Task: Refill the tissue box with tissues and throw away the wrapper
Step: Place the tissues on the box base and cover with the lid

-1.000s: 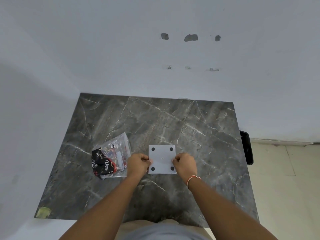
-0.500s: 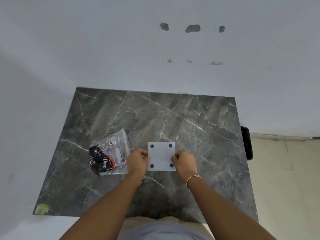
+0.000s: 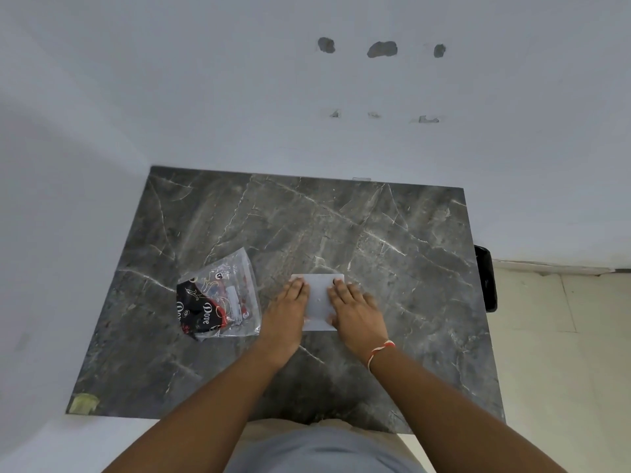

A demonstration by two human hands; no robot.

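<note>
1. Tissue box (image 3: 317,302): a pale square block, seemingly underside up, lying on the dark marbled surface (image 3: 375,240) directly in front of the person.
2. Left hand (image 3: 288,307) and right hand (image 3: 351,307): both lie flat, fingers extended, pressing the box from above at its left and right edges; neither grip is clenched or holds anything.
3. Wrapper (image 3: 218,298): a clear plastic pack printed "Dove", lying just left of the left hand, apart from the box; that hand is the nearer for reaching it.
4. Long axis: the box appears near-square.
</note>
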